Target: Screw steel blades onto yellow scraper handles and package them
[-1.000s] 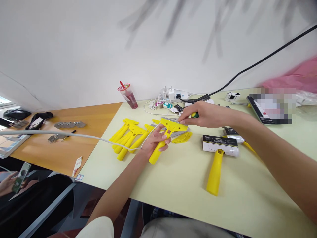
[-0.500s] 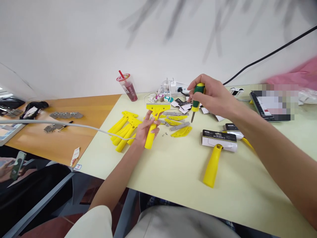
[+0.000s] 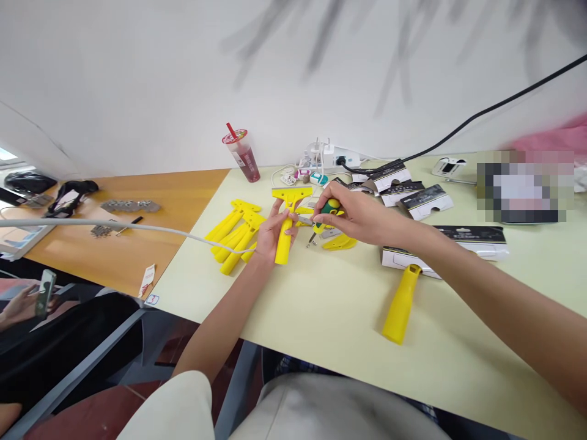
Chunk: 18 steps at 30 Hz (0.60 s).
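Note:
My left hand point(image 3: 271, 235) is closed around the handle of a yellow scraper point(image 3: 283, 244), its wide head pointing up toward the wall. In my right hand point(image 3: 351, 211) is a green and yellow screwdriver point(image 3: 328, 214), its tip angled down close to small screws point(image 3: 312, 242) on the table. Yellow blade covers point(image 3: 340, 242) and thin metal blades lie behind and under the right hand, partly hidden. To the left of the scraper, several more yellow scraper handles point(image 3: 233, 238) rest in a loose pile.
A scraper with a yellow handle point(image 3: 400, 308) and carded head lies at the right, near other printed cards point(image 3: 426, 201). A drink cup point(image 3: 243, 159) and power strip point(image 3: 332, 156) stand by the wall. A white cable point(image 3: 137, 225) crosses the left. A co-worker's hand holds a phone point(image 3: 44, 294).
My right hand has moved left and down with the screwdriver, bringing its tip near the small screws. My left hand keeps holding the scraper. The view has shifted slightly.

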{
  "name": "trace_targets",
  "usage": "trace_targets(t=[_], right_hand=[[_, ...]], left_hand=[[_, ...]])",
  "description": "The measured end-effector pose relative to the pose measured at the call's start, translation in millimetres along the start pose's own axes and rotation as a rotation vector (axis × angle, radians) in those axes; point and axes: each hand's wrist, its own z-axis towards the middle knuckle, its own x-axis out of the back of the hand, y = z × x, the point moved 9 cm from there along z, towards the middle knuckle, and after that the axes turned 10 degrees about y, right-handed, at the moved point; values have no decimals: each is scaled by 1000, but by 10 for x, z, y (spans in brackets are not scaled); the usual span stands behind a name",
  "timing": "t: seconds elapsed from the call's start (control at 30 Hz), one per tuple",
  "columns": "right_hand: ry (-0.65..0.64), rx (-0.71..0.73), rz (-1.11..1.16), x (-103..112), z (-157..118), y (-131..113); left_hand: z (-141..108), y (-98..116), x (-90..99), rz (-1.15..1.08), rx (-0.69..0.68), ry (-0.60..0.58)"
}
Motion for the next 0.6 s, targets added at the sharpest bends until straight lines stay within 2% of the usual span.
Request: trace_targets(t=[0.37, 0.5, 0.6], right_hand=[[-24, 24, 10, -93, -16, -34], [12, 17, 18, 61, -9, -75], [64, 21, 13, 245, -3, -128]], left_hand=[[7, -23, 23, 53, -4, -1], [5, -11, -3, 57, -3, -45], [-1, -24, -1, 97, 9, -25]])
